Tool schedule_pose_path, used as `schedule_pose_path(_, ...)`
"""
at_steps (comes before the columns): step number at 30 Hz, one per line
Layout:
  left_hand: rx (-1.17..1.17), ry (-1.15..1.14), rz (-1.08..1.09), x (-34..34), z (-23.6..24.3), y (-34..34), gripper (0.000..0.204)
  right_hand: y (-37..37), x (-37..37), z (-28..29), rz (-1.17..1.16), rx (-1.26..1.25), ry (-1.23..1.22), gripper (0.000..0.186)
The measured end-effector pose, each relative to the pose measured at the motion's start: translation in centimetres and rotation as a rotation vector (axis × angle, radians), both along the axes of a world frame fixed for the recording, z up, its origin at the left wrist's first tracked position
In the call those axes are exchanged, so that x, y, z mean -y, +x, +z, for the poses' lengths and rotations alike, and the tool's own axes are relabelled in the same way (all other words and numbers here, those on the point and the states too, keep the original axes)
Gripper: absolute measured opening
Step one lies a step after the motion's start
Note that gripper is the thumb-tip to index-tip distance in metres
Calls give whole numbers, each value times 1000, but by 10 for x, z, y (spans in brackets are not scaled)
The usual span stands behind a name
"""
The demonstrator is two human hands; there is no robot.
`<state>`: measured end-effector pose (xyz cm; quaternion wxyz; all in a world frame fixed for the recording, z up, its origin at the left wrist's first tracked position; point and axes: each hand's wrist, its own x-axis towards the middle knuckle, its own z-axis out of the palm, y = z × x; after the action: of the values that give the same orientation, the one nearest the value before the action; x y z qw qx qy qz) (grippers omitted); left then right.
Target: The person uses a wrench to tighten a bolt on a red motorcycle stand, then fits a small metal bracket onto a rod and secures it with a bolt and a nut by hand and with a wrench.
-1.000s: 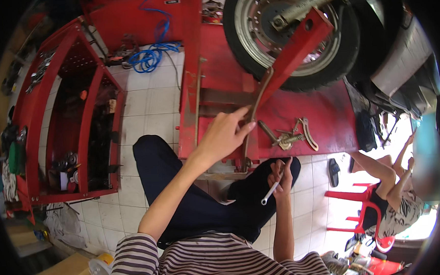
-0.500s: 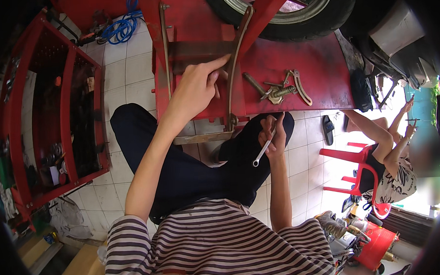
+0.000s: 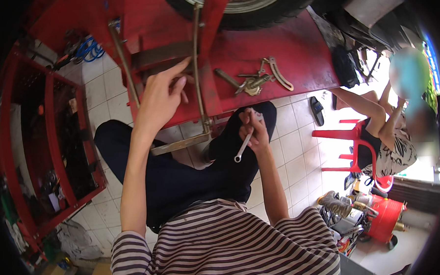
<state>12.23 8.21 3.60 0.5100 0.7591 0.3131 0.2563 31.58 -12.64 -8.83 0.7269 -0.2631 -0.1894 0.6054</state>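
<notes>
My left hand (image 3: pixel 160 97) reaches over the red metal workbench (image 3: pixel 295 50) with its index finger stretched out. That fingertip is at the narrow upright metal bar (image 3: pixel 196 69); whether it touches cannot be made out. The thumb stands apart and nothing shows in this hand. My right hand (image 3: pixel 255 128), lower and above my right knee, is closed around a silver wrench (image 3: pixel 243 149), whose ring end points down toward me. Just right of the bar, on the red surface, lies a greasy metal assembly (image 3: pixel 251 84) with a curved slotted arm (image 3: pixel 280 75).
A wheel with a black tyre (image 3: pixel 254 18) stands at the far side. A flat crossbar (image 3: pixel 181 144) spans between my knees. A red shelf rack (image 3: pixel 58 144) is on the left. At right, a person sits on a red plastic chair (image 3: pixel 340 134), near a red drum (image 3: pixel 383 219).
The whole view has shifted and tilted, so the bench and both hands appear farther left. My left index finger stays by the bar, and the wrench is still in my right hand.
</notes>
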Motion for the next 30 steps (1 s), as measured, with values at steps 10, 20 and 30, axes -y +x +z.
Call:
schedule_pose_path(10,-7,-67,30,4,11,6,42,-5,0,7,-77,-24,-86,35)
schedule_pose_path(20,-80,-26,11,1,6,5,39,0,-2,-1,-40,-113,-35,56)
schedule_pose_path(30,-164,11,-44,3,3,8,50,0,-1,1,-65,-66,-56,56)
